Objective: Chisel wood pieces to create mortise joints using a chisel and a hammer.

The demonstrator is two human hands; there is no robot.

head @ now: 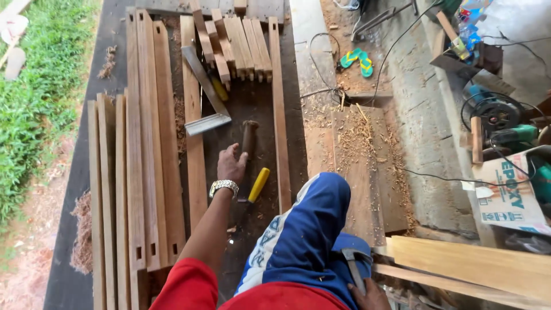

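green sandals (357, 61), circular saw (493, 112), grass (40, 86)

Left hand (231, 165) outstretched, fingers curled — right hand (372, 296) low, gripping.

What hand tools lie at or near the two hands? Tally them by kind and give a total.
Wooden mallet, under the left hand: 1
Yellow-handled tools: 2
Metal try square: 1
Hammer, in the right hand: 1
Total: 5

right hand (370, 295) cut by bottom edge
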